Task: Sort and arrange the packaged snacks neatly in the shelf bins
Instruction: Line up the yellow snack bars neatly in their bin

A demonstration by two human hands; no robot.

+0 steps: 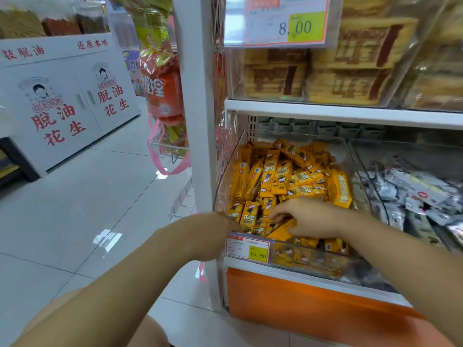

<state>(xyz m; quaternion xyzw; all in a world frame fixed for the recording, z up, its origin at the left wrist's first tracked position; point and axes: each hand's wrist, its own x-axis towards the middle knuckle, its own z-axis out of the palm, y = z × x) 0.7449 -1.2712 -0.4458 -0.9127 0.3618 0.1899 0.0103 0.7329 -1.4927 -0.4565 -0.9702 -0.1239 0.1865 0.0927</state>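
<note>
Right hand (309, 219): fingers curled, pinching one yellow packet (280, 231) at the front edge.
Left hand (225, 225): at left front corner of clear bin (226, 171) — fingers hidden, cannot tell.
Snack heap (288, 176): inside bin — rear right corner bare.

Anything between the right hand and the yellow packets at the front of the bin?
Nothing visible. The right hand is inside the bin, its fingers round a yellow packet at the front. The left hand sits at the bin's front left corner, fingers hidden.
</note>
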